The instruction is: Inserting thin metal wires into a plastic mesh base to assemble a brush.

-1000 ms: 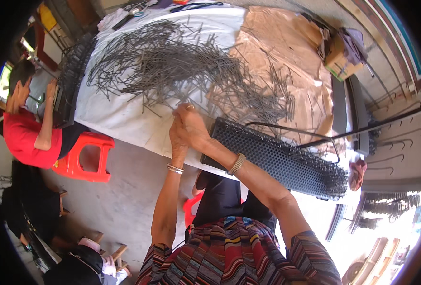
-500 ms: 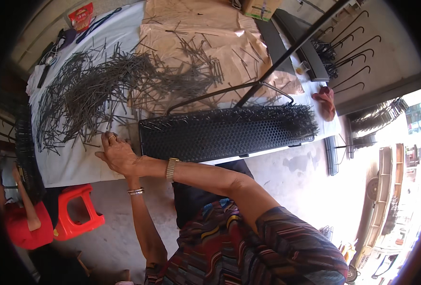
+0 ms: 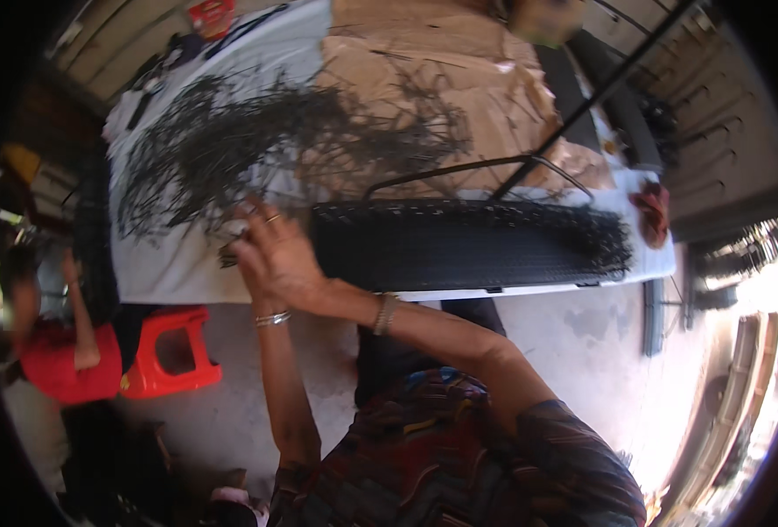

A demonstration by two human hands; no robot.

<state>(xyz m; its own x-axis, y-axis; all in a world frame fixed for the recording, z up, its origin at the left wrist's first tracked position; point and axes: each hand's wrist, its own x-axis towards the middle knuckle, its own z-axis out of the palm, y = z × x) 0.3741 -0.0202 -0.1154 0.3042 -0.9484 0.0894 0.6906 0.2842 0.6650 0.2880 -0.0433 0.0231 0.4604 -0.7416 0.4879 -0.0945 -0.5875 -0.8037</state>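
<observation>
My two hands overlap above the white cloth, just left of a long black perforated tray (image 3: pixel 459 250). My left hand (image 3: pixel 255 270), with bracelets at its wrist, is mostly covered by the other; a short bunch of thin black rods (image 3: pixel 227 256) sticks out of its closed fingers. Across it lies my right hand (image 3: pixel 291 262), wearing a ring and a wristband; motion smears its fingertips. Beyond both hands spreads a tangled heap of thin black rods (image 3: pixel 231 132). Many rods stand upright in the tray's far rows and right end.
A bent black bar frame (image 3: pixel 459 169) rises behind the tray. Brown paper (image 3: pixel 424 53) covers part of the white cloth (image 3: pixel 178 277). A reddish cloth (image 3: pixel 651 213) lies at right. A red stool (image 3: pixel 200 373) and a person in red (image 3: pixel 71 362) are at left.
My view has shifted, so the table sits farther right in it. My hands have come up off the cloth's near-left part, closer together, and a bunch of rods now shows at the left one.
</observation>
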